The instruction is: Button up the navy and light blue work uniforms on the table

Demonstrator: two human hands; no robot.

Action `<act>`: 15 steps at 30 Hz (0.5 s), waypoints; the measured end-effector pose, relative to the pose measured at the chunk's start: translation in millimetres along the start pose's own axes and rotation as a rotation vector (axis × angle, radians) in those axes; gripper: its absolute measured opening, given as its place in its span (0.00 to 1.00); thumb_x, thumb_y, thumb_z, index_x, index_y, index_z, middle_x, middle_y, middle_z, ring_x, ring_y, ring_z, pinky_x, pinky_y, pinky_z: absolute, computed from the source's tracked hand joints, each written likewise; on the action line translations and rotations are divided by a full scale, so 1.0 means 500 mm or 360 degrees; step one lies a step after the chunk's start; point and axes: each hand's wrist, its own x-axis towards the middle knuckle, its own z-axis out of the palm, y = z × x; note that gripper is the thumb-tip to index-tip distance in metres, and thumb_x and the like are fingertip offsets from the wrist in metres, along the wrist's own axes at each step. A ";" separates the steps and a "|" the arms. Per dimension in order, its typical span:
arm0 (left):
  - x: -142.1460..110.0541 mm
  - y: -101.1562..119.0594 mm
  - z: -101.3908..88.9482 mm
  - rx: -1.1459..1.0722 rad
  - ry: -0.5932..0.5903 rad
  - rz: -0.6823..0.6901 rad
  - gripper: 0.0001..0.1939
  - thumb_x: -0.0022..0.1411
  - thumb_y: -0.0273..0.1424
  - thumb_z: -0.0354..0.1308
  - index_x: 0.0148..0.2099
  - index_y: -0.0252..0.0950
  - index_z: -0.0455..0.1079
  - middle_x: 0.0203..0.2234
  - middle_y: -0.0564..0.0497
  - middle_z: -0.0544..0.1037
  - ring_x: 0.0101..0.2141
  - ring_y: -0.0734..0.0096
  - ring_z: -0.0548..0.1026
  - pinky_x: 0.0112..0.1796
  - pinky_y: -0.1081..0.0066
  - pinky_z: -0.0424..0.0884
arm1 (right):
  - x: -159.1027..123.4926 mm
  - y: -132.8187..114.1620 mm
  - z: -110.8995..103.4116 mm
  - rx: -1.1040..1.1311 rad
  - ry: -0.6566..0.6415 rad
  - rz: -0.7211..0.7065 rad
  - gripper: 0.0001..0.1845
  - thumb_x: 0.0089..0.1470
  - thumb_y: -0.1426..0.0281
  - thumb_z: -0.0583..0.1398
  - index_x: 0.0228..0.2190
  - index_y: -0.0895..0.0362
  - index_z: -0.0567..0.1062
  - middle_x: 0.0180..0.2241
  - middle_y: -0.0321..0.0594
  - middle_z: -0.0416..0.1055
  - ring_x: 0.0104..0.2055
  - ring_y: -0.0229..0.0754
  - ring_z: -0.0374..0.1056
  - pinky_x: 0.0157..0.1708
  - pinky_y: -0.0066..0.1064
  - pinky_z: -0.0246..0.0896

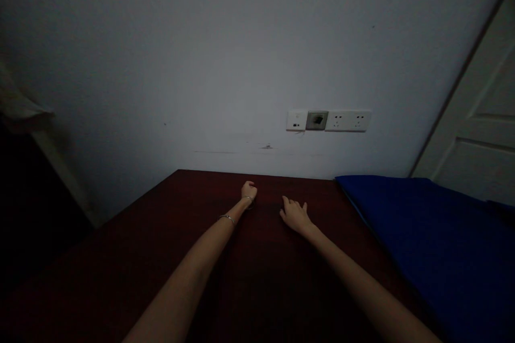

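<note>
Both arms reach forward over a dark red-brown wooden table (257, 268). My left hand (249, 190) is curled closed near the table's far edge, with a bracelet (248, 199) at the wrist and a second bracelet (227, 218) further up the forearm. Whatever its fingers hold, if anything, is hidden. To its right and slightly closer, my right hand (296, 215) is palm down at the tabletop, fingers apart. I see nothing in it. A ring seems to sit on one of its fingers.
A blue cloth or mat (426, 241) covers the right side. Behind the table rises a pale wall (225, 64) with white sockets (348, 121) and a grey plate (316, 120). A panelled door (486, 128) stands at right; pale fabric (20, 99) shows at far left.
</note>
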 end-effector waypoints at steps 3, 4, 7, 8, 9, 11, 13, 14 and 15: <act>-0.060 0.007 0.008 0.0193 -0.0095 0.0208 0.18 0.51 0.20 0.50 0.46 0.33 0.64 0.43 0.44 0.72 0.45 0.70 0.69 0.46 0.74 0.63 | -0.014 0.001 0.021 -0.0002 -0.0002 0.0013 0.25 0.56 0.67 0.43 0.54 0.64 0.57 0.55 0.56 0.55 0.57 0.53 0.47 0.52 0.54 0.35; -0.081 0.010 0.012 0.0263 -0.0139 0.0276 0.18 0.52 0.21 0.51 0.47 0.33 0.64 0.44 0.43 0.71 0.47 0.68 0.67 0.48 0.73 0.61 | -0.019 0.001 0.026 -0.0005 0.0021 0.0023 0.25 0.57 0.67 0.42 0.53 0.63 0.59 0.56 0.54 0.53 0.58 0.52 0.45 0.52 0.52 0.35; -0.138 0.019 0.024 0.0474 -0.0225 0.0413 0.19 0.54 0.25 0.51 0.50 0.30 0.63 0.51 0.38 0.64 0.55 0.60 0.58 0.54 0.66 0.52 | -0.029 0.002 0.038 0.0012 0.0104 0.0069 0.24 0.57 0.66 0.42 0.52 0.61 0.61 0.57 0.51 0.52 0.59 0.48 0.44 0.54 0.48 0.35; -0.153 0.023 0.027 0.0540 -0.0237 0.0433 0.20 0.54 0.26 0.51 0.51 0.29 0.62 0.53 0.36 0.61 0.56 0.58 0.55 0.55 0.63 0.50 | -0.031 0.003 0.040 0.0027 0.0134 0.0077 0.24 0.57 0.66 0.43 0.52 0.61 0.62 0.57 0.50 0.53 0.59 0.48 0.45 0.54 0.47 0.35; -0.166 0.026 0.029 0.0600 -0.0244 0.0441 0.20 0.55 0.26 0.49 0.52 0.28 0.61 0.55 0.34 0.59 0.57 0.56 0.52 0.55 0.61 0.49 | -0.032 0.003 0.041 0.0045 0.0163 0.0079 0.24 0.57 0.66 0.43 0.51 0.60 0.63 0.57 0.49 0.54 0.59 0.48 0.46 0.54 0.47 0.35; -0.185 0.031 0.033 0.0705 -0.0246 0.0438 0.21 0.57 0.24 0.46 0.53 0.29 0.60 0.56 0.33 0.56 0.58 0.55 0.50 0.55 0.58 0.48 | -0.035 0.004 0.041 0.0074 0.0218 0.0065 0.23 0.56 0.65 0.44 0.50 0.60 0.65 0.55 0.48 0.56 0.58 0.47 0.48 0.54 0.46 0.36; -0.196 0.036 0.036 0.0785 -0.0227 0.0423 0.21 0.58 0.23 0.42 0.54 0.30 0.59 0.57 0.34 0.55 0.58 0.55 0.49 0.54 0.56 0.49 | -0.037 0.006 0.040 0.0088 0.0256 0.0058 0.22 0.56 0.66 0.45 0.49 0.60 0.66 0.54 0.48 0.58 0.57 0.47 0.50 0.54 0.44 0.38; -0.200 0.038 0.037 0.0817 -0.0210 0.0415 0.22 0.58 0.23 0.41 0.55 0.31 0.59 0.57 0.35 0.55 0.58 0.55 0.49 0.54 0.56 0.49 | -0.038 0.006 0.039 0.0090 0.0263 0.0060 0.22 0.56 0.67 0.45 0.48 0.61 0.66 0.54 0.48 0.59 0.56 0.46 0.51 0.54 0.43 0.39; -0.204 0.040 0.039 0.0844 -0.0193 0.0408 0.22 0.59 0.23 0.40 0.55 0.32 0.59 0.57 0.36 0.55 0.58 0.56 0.49 0.54 0.55 0.49 | -0.040 0.006 0.037 0.0088 0.0266 0.0066 0.22 0.56 0.68 0.45 0.48 0.61 0.67 0.53 0.48 0.60 0.56 0.46 0.52 0.54 0.41 0.39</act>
